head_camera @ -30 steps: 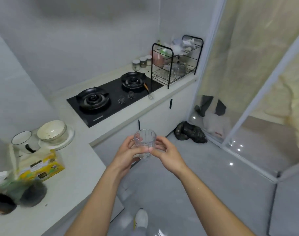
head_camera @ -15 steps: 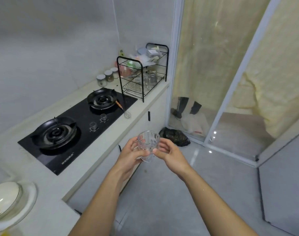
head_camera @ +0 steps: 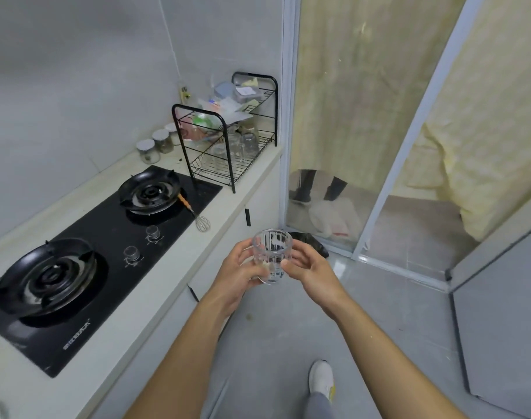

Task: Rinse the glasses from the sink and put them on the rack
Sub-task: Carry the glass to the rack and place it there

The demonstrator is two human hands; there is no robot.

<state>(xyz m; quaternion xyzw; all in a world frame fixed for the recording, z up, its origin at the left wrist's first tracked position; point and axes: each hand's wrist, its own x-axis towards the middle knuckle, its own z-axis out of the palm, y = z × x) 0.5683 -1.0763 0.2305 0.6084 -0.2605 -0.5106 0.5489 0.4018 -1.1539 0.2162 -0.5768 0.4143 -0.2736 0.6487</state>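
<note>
Now the glass is upright, held over the floor, well short of the rack that stands on the table. The left hand curls its fingers round one side and the right hand pinches the other, so both are clamped on the glass. This looks like the carry to the rack. To do it well, use 2 hands until beside the rack, turn the glass mouth-down, and set it on the lower tier beside the glasses there, clear of the whisk in front of the rack.
</note>
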